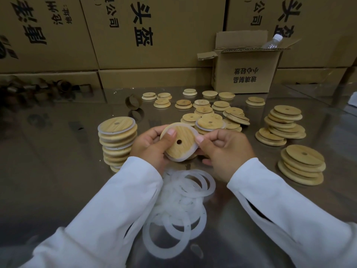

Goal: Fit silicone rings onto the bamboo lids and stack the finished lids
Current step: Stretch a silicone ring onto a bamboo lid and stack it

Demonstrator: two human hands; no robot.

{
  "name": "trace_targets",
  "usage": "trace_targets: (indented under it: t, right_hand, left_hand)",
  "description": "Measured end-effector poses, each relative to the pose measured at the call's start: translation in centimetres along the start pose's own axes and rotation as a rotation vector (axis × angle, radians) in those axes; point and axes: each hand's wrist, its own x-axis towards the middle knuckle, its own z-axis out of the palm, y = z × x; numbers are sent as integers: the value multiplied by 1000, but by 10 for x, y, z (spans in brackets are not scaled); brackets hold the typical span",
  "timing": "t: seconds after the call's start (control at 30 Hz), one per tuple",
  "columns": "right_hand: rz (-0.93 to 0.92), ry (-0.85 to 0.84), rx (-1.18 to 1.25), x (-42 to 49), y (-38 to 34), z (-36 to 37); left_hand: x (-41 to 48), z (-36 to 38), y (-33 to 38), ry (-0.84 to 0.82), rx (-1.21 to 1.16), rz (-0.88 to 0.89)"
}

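A round bamboo lid with a small centre hole is held tilted above the metal table, with a translucent silicone ring around its rim. My left hand grips its left side, thumb pressed on the top face. My right hand pinches the ring at the lid's right edge. A tall stack of ringed lids stands just to the left. A heap of loose silicone rings lies on the table below my hands.
Bare bamboo lids lie scattered behind my hands, with leaning stacks at the right and near right. An open small carton holding a plastic bottle stands at the back. Big cartons wall the far side.
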Motion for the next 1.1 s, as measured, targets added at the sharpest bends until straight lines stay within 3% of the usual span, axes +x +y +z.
trace_targets:
  t: [0.37,0.47,0.6,0.8,0.93,1.1]
  right_hand:
    - [-30,-62,62,-3,-2,0]
    - [-42,-21,97,-5,-1,3]
    - [-165,45,-90,-10,2,11]
    - [-179,134,-113,-6,3,10]
    - [-213,171,-159,-3,2,4]
    - [-319,38,-360,-4,0,3]
  left_hand:
    - [-1,-1,4,26,53,73]
    - [-3,2,4,46,35,69]
    - [-3,6,3,81,-7,53]
    - [-2,7,3,2,-146,-23]
    - [0,4,-2,-36,2,-8]
    - [0,-1,-3,-41,256,10]
